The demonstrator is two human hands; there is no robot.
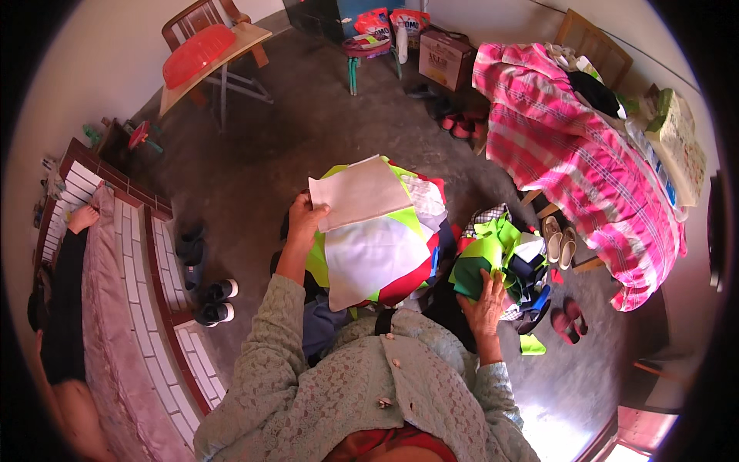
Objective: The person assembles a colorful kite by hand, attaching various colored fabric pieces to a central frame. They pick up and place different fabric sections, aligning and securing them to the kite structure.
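Observation:
My left hand (pixel 305 219) pinches the near-left edge of a pale square cloth piece (pixel 360 191). That piece lies over a large heap of coloured cloth in front of my lap, with a white cloth panel (pixel 373 254) nearer me. Lime green, red and blue edges show around the panel. To the right, my right hand (pixel 485 309) rests on a pile of fabric scraps (pixel 512 250), thumb and fingers apart. A dark green cloth scrap (pixel 469 277) lies against its fingers. Whatever is under the fingertips is hidden.
A pink plaid blanket (pixel 554 146) covers furniture at the right; beige shoes (pixel 560 242) and dark red slippers (pixel 570 319) sit beside it. On the left, a person's arm (pixel 73 262) rests on a brick-edged bed (pixel 146 285) near black shoes (pixel 215 302). A wooden table (pixel 239 50) stands far left.

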